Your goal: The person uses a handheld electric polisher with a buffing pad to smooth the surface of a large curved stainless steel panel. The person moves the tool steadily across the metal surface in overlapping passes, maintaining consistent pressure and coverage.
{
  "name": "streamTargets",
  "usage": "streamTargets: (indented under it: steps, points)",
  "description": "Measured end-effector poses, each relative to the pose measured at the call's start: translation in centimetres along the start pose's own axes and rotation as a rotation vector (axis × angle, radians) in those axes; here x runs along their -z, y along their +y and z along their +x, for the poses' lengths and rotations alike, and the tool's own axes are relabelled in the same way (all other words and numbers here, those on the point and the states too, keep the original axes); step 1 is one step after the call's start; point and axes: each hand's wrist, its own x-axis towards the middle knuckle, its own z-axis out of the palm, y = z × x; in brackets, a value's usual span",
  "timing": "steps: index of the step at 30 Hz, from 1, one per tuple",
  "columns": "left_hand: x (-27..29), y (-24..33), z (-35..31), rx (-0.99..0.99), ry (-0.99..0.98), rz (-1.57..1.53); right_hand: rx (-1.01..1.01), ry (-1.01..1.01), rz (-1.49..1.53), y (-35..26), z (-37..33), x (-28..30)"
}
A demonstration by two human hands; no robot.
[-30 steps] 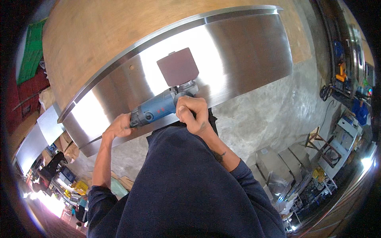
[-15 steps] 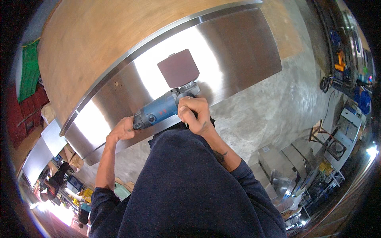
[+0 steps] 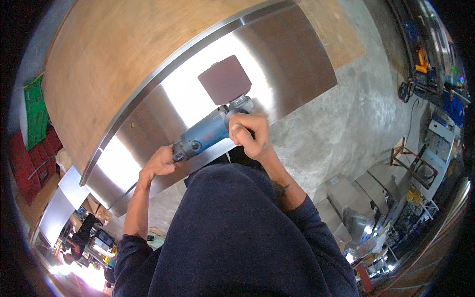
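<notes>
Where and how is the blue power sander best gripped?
Likely two-handed, from the person's side: left hand on the blue power sander's rear end, right hand beside its metal head. Its long body slants crosswise, and the brown abrasive drum projects away from both hands.

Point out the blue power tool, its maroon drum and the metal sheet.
Blue power tool (image 3: 205, 133): head view, middle of its blue body.
Maroon drum (image 3: 225, 80): head view, middle of its broad face.
Metal sheet (image 3: 295, 59): head view, bare surface right of the drum.

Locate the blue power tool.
In the head view, the blue power tool is left of centre, held by the left hand and right hand, its maroon drum over the shiny metal sheet.
</notes>
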Motion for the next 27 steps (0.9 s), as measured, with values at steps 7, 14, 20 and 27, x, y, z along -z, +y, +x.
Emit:
streamTargets:
  steps: [7,14,20,27]
  points:
    - [-0.5,2.5,1.6,-0.051,0.022,-0.041,-0.030,0.002,-0.009,-1.0,0.9,3.1]
    - [-0.1,3.6,3.5,0.025,-0.051,0.050,-0.017,0.014,-0.010,-1.6,2.1,5.6]
    - [0.0,6.5,5.5,-0.124,0.055,-0.016,0.006,0.041,0.002,-2.3,3.2,8.6]
    - [0.6,10.2,8.2,-0.104,-0.008,0.055,0.010,0.064,-0.059,-4.6,4.6,12.0]
